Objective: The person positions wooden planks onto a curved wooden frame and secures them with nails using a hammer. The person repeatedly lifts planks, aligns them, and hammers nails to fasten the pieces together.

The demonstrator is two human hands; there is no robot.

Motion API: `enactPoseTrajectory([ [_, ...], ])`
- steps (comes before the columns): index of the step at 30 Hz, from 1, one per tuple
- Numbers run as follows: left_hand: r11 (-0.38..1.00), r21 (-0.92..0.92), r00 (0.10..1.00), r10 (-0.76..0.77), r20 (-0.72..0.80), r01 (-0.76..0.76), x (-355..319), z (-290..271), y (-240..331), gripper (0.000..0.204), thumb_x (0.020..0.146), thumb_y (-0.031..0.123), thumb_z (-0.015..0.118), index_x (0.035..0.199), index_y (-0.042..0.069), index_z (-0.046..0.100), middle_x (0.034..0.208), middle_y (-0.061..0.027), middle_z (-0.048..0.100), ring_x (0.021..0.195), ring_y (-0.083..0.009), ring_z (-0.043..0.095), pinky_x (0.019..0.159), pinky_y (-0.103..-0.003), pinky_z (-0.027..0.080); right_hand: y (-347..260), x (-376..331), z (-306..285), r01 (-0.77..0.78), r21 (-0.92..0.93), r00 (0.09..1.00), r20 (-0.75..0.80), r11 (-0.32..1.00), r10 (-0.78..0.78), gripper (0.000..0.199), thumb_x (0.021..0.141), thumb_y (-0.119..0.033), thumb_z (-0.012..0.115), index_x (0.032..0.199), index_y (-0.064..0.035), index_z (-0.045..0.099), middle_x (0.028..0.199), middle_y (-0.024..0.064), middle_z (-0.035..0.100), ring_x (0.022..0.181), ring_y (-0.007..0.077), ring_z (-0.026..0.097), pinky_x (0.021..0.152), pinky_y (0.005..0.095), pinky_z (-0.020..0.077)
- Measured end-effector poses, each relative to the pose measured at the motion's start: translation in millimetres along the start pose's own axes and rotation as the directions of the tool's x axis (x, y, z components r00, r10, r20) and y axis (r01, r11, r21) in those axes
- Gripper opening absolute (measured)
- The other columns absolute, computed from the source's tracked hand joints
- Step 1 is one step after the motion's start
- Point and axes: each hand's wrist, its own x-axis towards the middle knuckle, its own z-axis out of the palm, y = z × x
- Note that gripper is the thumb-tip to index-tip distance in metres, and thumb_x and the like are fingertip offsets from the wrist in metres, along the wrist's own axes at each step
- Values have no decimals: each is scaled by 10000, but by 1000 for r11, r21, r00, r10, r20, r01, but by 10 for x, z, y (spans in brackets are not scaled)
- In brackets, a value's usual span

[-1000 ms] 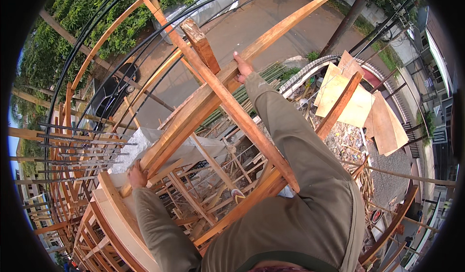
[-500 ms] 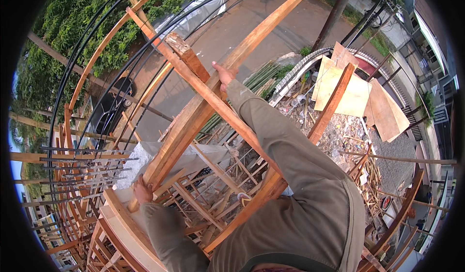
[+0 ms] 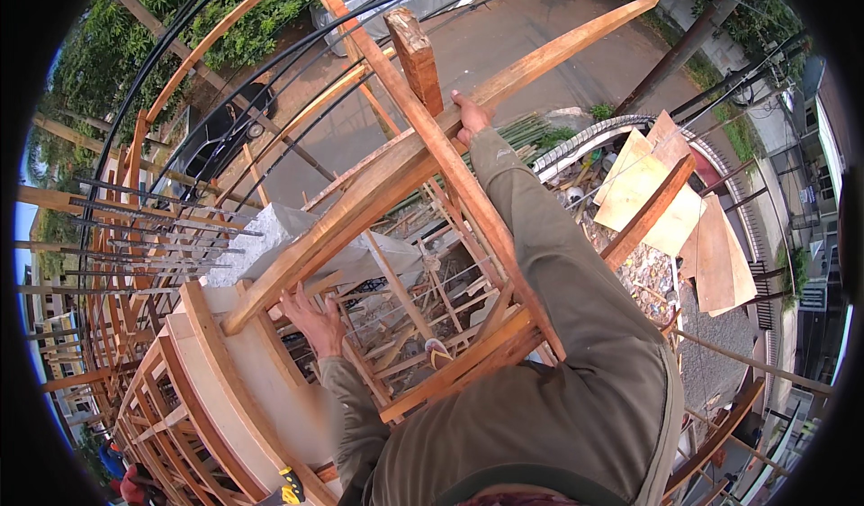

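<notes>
Closest to me, at seven o'clock, my left hand (image 3: 312,320) lies with fingers spread on the lower end of the long reddish-brown timber plank (image 3: 360,202), just where it meets the pale curved plywood formwork panel (image 3: 243,371); I judge the open palm is steadying that end against the panel. The plank runs up and away toward one o'clock. Midway along it, at twelve o'clock, my right hand (image 3: 470,115) has its fingers curled over the plank's upper edge, gripping it beside the short upright reddish wooden post (image 3: 416,56), probably to keep it from sliding off the crossing diagonal wooden brace (image 3: 450,173). Far below lie grey pavement (image 3: 513,47) and flat pale plywood sheets (image 3: 643,191).
</notes>
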Motion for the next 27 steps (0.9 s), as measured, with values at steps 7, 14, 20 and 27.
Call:
enactPoseTrajectory([
  [7, 930, -354, 898, 66, 434, 102, -1181, -764, 464, 479, 884, 217, 753, 1302, 35, 605, 1304, -189, 638, 1271, -378, 557, 1149, -542, 339, -210, 300, -338, -220, -40, 935, 276, 975, 223, 522, 878, -196, 802, 1249, 26, 510, 1140, 163, 648, 1015, 336, 667, 873, 521, 580],
  [14, 945, -100, 858, -233, 458, 310, -2321, -1488, 555, 519, 904, 375, 742, 1294, 54, 622, 1236, -179, 674, 1224, -346, 599, 1156, -569, 332, -438, 382, -529, -315, -264, 896, 234, 912, 377, 535, 935, -301, 733, 1313, -26, 474, 1281, 209, 586, 1095, 381, 636, 951, 540, 571],
  [20, 959, -50, 934, -258, 249, 278, -2578, -1342, 588, 538, 894, 382, 748, 1287, 39, 615, 1148, -181, 681, 1129, -333, 621, 1109, -540, 361, -323, 235, -479, -314, -273, 908, 193, 909, 372, 572, 948, -323, 699, 1391, -51, 460, 1361, 210, 542, 1168, 367, 595, 1014, 497, 528],
  [27, 945, -227, 951, -178, 251, 237, -2423, -1330, 420, 505, 907, 350, 743, 1278, 32, 615, 1133, -146, 689, 1091, -312, 620, 1044, -497, 389, -449, 1515, -754, 33, -317, 907, 408, 948, 105, 550, 979, -336, 647, 1381, 4, 488, 1392, 160, 545, 1231, 316, 549, 1068, 475, 486],
])
